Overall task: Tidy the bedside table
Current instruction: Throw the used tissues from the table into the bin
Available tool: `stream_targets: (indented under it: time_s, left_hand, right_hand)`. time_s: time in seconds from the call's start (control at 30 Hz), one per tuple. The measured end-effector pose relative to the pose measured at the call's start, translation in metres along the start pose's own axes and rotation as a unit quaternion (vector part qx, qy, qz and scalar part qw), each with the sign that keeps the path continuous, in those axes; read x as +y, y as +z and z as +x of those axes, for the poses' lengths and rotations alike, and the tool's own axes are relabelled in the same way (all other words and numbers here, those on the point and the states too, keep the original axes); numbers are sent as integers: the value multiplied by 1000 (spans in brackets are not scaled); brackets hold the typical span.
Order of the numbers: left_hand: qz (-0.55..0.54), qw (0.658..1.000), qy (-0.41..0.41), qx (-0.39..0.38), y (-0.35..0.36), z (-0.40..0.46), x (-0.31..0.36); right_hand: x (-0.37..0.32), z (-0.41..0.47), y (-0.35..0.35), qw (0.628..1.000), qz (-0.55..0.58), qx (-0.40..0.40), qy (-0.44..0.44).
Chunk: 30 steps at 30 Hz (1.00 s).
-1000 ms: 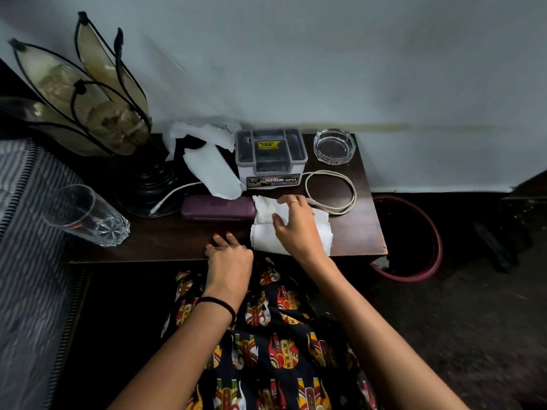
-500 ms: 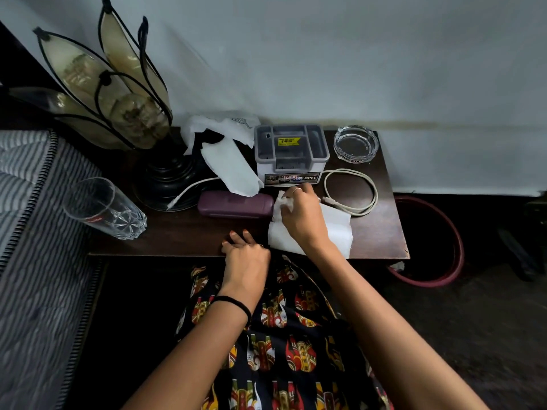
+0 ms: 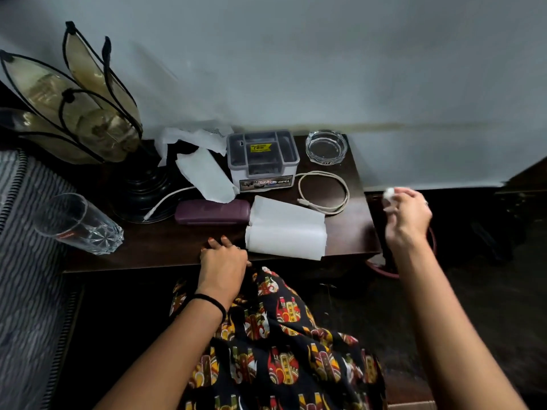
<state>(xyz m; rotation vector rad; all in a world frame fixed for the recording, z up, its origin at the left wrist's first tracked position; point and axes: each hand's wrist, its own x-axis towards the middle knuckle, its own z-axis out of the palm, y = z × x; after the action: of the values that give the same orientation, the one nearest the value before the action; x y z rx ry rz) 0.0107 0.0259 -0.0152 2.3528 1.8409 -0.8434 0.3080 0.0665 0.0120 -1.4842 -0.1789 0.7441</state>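
Against a pale wall, our dark wooden table [image 3: 346,235] carries the clutter. Our right hand [image 3: 407,216] hangs off the table's right edge, above a dim red-rimmed bin [image 3: 381,269] on the floor, its grip closed around a small white wad of tissue [image 3: 388,193] that peeks out past the fingers. Our left hand [image 3: 223,258] rests curled on the near edge of the table, holding nothing we can see. Just right of it lies a flat white paper sheet [image 3: 285,232], its near side reaching the table edge. Touching the sheet's far left corner is a purple case [image 3: 212,212]. Farther back stand a grey organiser box [image 3: 262,159], a coiled white cable [image 3: 324,192] to its right, and a glass ashtray [image 3: 326,147] at the far right corner. Torn white paper [image 3: 204,170] lies left of the box, beside the lamp [image 3: 88,113], and a clear tumbler [image 3: 77,223] lies tipped at the left.
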Motion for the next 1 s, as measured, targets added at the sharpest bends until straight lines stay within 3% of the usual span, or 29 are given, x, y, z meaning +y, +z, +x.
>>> stream_targets:
  time_s: [0.13, 0.33, 0.73, 1.0]
  left_hand:
    - [-2, 1000, -9, 12, 3, -1, 2]
    - [17, 1000, -13, 14, 0, -1, 5]
    - [5, 1000, -22, -4, 0, 2, 6]
    - [-40, 999, -13, -4, -3, 0, 6]
  right_hand:
    - [19, 30, -50, 978, 103, 67, 170]
    - [50, 41, -78, 956, 51, 31, 288]
    - [30, 54, -64, 969, -67, 68, 226]
    - [-1, 22, -12, 989, -125, -11, 75]
